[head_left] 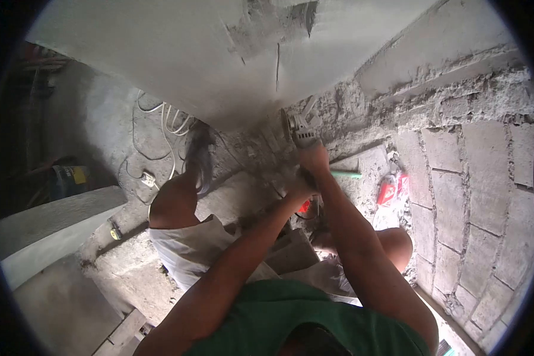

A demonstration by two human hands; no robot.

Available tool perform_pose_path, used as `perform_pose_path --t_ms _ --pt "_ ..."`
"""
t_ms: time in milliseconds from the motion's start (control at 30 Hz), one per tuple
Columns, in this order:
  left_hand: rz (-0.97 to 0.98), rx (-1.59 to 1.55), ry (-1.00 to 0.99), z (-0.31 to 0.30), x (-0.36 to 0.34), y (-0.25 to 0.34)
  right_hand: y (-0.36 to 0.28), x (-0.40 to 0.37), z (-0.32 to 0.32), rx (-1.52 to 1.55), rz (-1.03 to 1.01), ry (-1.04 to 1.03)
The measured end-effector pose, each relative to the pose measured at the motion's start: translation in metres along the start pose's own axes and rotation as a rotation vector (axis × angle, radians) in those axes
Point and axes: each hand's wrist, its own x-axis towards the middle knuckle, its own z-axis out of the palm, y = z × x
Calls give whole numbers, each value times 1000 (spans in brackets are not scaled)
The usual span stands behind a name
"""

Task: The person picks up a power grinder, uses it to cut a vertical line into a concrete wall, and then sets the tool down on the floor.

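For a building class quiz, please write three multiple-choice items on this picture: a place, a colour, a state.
1. Where is the grinder? A on the floor; B at the wall corner; C on a shelf.
2. What colour is the shirt? A green; B red; C white.
3. How is the grinder held? A by both hands; B by one hand; C by nobody.
1 B: it is raised where plaster meets the brick wall.
2 A: the cloth is green.
3 A: left hand and right hand grip it.

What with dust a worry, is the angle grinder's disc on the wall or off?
On it: the angle grinder, gripped in the right hand, has its disc against the rough wall.
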Motion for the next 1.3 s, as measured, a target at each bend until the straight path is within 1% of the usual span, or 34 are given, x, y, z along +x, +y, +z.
perform_pose_path --t_ms 33,100,133,167,200,233,267,300,333,367,400,500,533,567,600,633,667,700,733,767,800,867,933,1000,1067,1167,1200,1267,1300 --pt "-9 -7 -1 2 9 -3 1 6 4 -22 -18 6" --pt "13 458 111 6 21 2 1 6 6 -55 -46 13" --pt "17 450 116 8 18 7 -1 1 3 10 -79 49" --pt "19 306 142 10 15 12 -4 -3 -1 78 -114 87" --pt "21 164 165 12 10 19 3 1 5 78 -121 88" --pt "24 165 167 13 10 16 19 10 16 172 -107 40" --pt "108 173 205 13 12 8 28 15 22 267 -91 -8" --pt "192 182 241 10 16 0 24 11 16 271 -94 -7" --pt "192 185 243 1 23 -13 17 4 5 281 -32 -100" --pt "294 469 226 -13 31 -30 13 -1 1 290 31 -194" --pt "394 749 207 -22 35 -39 17 5 6 288 31 -198" --pt "-118 754 -232 -57 -35 98 54 43 31 224 18 -187" --pt "-129 681 -317 -60 -71 179 58 57 36 84 -23 -158" --pt "-4 553 -187 -46 -132 264 58 66 40 -53 -62 -130" --pt "276 267 -184 -53 -187 324 58 68 40 -52 -65 -141" --pt "637 208 229 -97 -238 361 56 69 39 -47 -68 -142" --pt "989 139 653 -122 -277 394 51 69 38 -44 -74 -142" --pt "1257 605 693 -62 -285 449 45 67 36 -47 -84 -149" --pt "1563 1012 800 -3 -292 504 34 67 32 -85 -87 -162" --pt "1722 1146 798 7 -281 527 25 69 30 -123 -90 -173" --pt "1742 1145 781 -5 -261 532 22 73 33 -124 -102 -172" --pt "1761 1086 770 -27 -224 540 29 84 48 -84 -9 -118" --pt "1781 1029 768 -37 -201 539 33 91 55 -93 -17 -138" --pt "1801 994 775 -40 -193 533 42 100 60 -106 -13 -145" --pt "1809 974 792 -43 -186 533 50 111 65 -126 -68 -116" --pt "1829 962 799 -43 -184 530 14 85 33 -145 -58 -176" --pt "1837 963 801 -44 -185 531 15 87 35 -145 -64 -176" --pt "1850 958 805 -44 -185 530 24 99 42 -23 -117 -175" --pt "1855 953 806 -43 -185 529 21 100 43 -24 -123 -177"
